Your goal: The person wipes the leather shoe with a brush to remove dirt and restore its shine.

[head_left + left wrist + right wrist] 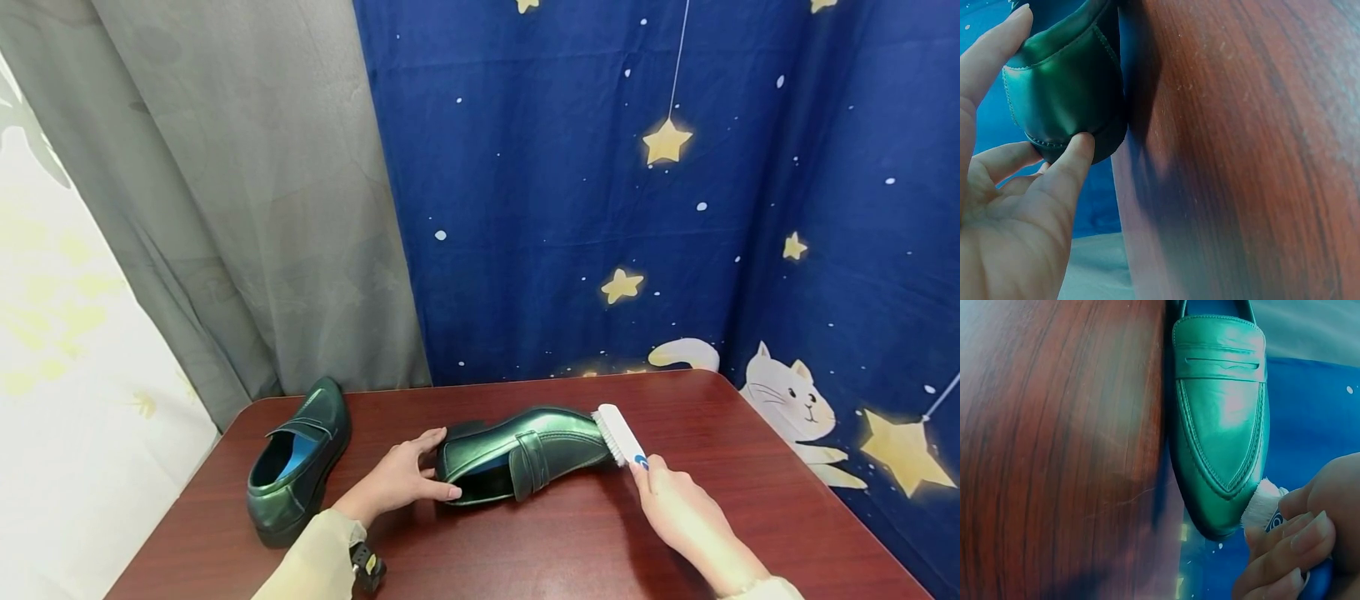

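A dark green loafer [536, 450] is tilted on the table, its opening facing me and its toe to the right. My left hand [405, 475] holds it at the heel end; in the left wrist view the thumb is at the opening's rim and fingertips touch the loafer's heel [1063, 100]. My right hand [678, 504] grips a white-handled brush [621, 435]. The brush's white bristles [1261, 503] touch the toe, as the right wrist view shows.
A second green loafer [300, 462] with a blue insole stands upright at the table's left. The reddish-brown wooden table [525, 550] ends at a grey curtain [300, 250] and a blue star-patterned curtain [540, 208].
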Motion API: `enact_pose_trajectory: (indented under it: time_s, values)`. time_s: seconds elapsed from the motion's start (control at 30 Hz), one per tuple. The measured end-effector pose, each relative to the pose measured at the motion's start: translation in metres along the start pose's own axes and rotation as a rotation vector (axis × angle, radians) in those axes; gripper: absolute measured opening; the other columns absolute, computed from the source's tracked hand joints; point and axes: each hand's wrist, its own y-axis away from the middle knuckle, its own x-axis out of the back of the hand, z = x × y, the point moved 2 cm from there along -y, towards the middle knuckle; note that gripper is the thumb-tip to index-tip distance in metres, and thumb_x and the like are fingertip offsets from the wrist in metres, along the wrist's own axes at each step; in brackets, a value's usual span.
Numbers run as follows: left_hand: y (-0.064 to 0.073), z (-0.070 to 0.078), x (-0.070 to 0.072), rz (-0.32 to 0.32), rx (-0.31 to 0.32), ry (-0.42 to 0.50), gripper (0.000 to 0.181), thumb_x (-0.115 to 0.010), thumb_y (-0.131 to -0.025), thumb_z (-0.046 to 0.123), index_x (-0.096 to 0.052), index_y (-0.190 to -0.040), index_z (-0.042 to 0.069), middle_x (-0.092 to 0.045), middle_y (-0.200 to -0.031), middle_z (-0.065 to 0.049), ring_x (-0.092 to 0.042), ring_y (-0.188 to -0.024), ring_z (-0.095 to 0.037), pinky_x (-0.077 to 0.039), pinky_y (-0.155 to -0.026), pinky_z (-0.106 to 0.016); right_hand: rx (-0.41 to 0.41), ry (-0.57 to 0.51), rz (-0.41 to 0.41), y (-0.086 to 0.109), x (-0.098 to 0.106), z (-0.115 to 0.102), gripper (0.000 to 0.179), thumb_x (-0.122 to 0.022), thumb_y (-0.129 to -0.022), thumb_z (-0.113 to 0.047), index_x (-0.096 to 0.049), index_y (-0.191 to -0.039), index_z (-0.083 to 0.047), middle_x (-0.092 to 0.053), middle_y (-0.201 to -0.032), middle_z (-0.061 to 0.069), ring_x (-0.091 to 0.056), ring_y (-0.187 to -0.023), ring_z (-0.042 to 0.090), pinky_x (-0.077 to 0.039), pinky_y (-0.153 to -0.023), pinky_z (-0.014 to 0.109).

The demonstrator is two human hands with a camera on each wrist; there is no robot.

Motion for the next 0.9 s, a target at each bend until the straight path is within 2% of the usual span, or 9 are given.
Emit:
enact_pose_trajectory:
  time_s: [0.3, 0.53, 0.7, 0.9]
  values:
    - [0.0001, 0.0, -0.0001, 0.0, 0.002, 0.001, 0.105, -0.09, -0.076, 0.035, -0.032, -0.157, 0.002, -0.028, -0.164, -0.021, -0.061, -0.128, -0.032, -0.054, -0.097, -0.04, 0.006, 0.003, 0.023, 0.002, -0.0001, 0.0066, 0.031, -0.046, -0.106, -0.031, -0.053, -0.099, -0.001, -0.057, -0.071, 0.011, -0.059, -0.065, 0.027, -0.046, -0.059, 0.047]
    - [0.001, 0.0002, -0.0016, 0.0, 0.002, 0.0, 0.104, -0.09, -0.077, 0.033, -0.032, -0.156, 0.001, -0.029, -0.164, -0.021, -0.053, -0.136, -0.035, -0.055, -0.097, -0.04, 0.004, -0.001, 0.018, 0.0023, -0.0017, 0.0076, 0.03, -0.046, -0.106, -0.03, -0.052, -0.098, -0.001, -0.056, -0.069, 0.011, -0.058, -0.064, 0.026, -0.045, -0.058, 0.046]
    - [0.0002, 0.0009, -0.0016, 0.0, -0.001, 0.0, 0.103, -0.09, -0.077, 0.033, -0.032, -0.156, 0.001, -0.029, -0.164, -0.02, -0.056, -0.133, -0.035, -0.054, -0.097, -0.041, -0.003, -0.007, 0.008, 0.0011, -0.0016, 0.0062, 0.031, -0.046, -0.106, -0.03, -0.052, -0.101, 0.001, -0.055, -0.07, 0.01, -0.058, -0.065, 0.026, -0.046, -0.06, 0.045]
    - [-0.0004, -0.0011, -0.0011, 0.005, 0.005, 0.011, 0.105, -0.09, -0.076, 0.034, -0.032, -0.157, 0.002, -0.028, -0.164, -0.02, -0.05, -0.138, -0.035, -0.054, -0.097, -0.04, -0.003, -0.008, -0.002, -0.0014, -0.0025, 0.0042, 0.033, -0.046, -0.106, -0.029, -0.053, -0.103, 0.002, -0.058, -0.073, 0.011, -0.061, -0.069, 0.026, -0.048, -0.063, 0.046]
